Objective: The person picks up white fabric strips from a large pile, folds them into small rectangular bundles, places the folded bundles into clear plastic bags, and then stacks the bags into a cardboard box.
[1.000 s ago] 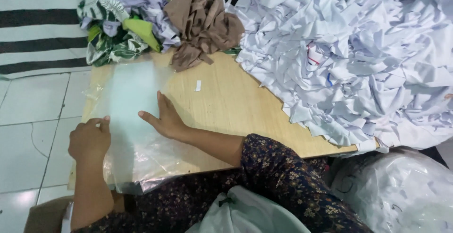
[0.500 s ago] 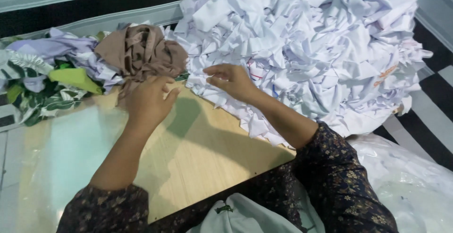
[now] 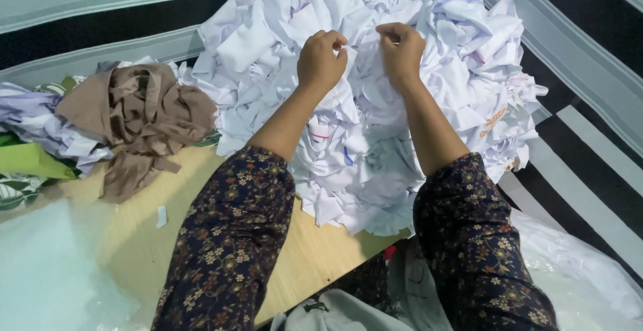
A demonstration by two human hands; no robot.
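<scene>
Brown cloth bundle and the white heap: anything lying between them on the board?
No gap shows in the head view: the brown cloth bundle abuts the white heap, whose edge overlaps the wooden board.

The pile of clothes [image 3: 375,103] is white, with small red and blue marks — perhaps print. The sleeves [image 3: 228,237] are dark with a small tan flower pattern. A brown cloth [image 3: 144,113] lies on the pale wooden board [image 3: 308,257] — green cloth [image 3: 30,160] beside it.

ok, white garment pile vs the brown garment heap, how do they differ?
The white garment pile is far bigger than the brown garment heap. The left hand and right hand pinch white fabric; the brown heap lies untouched. Both are crumpled cloth on the wooden table.
</scene>
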